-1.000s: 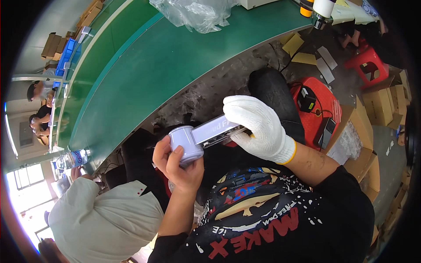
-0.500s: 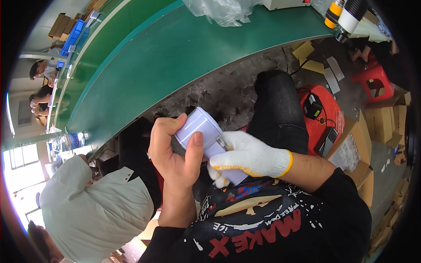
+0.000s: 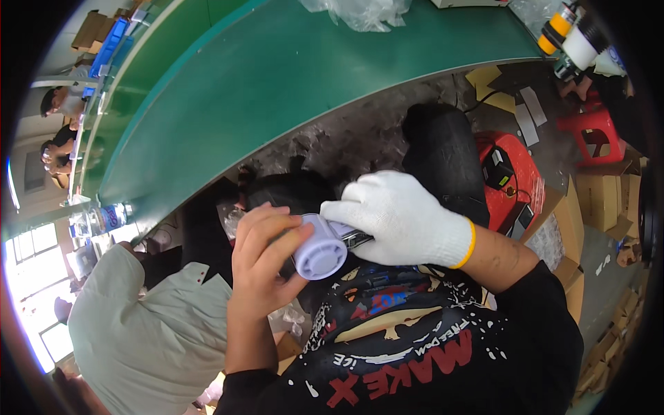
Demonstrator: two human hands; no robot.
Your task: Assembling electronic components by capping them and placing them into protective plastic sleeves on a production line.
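A green table (image 3: 277, 104) is stretching ahead; rightward, an open cardboard box (image 3: 573, 232) is holding clear plastic (image 3: 546, 242). Before the black shirt (image 3: 443, 325), the bare left hand (image 3: 266, 256) is clasping the round head of a lavender device (image 3: 321, 259), the gloved right hand (image 3: 401, 221) gripping its narrower part.

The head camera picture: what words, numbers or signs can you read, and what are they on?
Black short-sleeved shirt: big red and smaller white letters; I'm not copying printed words.
Clear plastic bottle: bluish label, lettering too small and blurred to read.
Black plastic block: yellow-green label, too small to read.
Lilac round plastic piece in the bare left hand: no writing shows.
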